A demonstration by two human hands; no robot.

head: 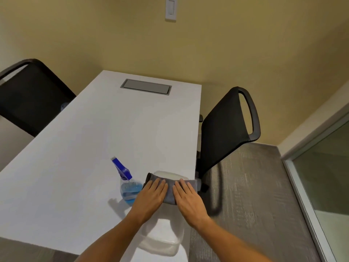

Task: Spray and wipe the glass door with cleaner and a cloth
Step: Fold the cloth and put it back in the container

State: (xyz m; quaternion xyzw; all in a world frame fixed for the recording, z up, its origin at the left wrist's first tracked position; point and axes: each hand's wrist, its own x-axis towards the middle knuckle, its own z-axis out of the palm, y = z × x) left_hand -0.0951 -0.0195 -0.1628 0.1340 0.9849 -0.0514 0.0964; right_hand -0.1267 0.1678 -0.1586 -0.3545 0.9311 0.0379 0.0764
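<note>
both my hands, left hand [151,195] and right hand [188,197], are flat and spread on the grey cloth [170,193], gripping nothing. it's draped over a clear tub [162,241] at the table [94,148] edge. cloth looks soft and floppy, so i'd pinch a fold. spray bottle [128,188] sits just left, probably light, grab the neck. glass door [324,176] is cut off on the right.
</note>
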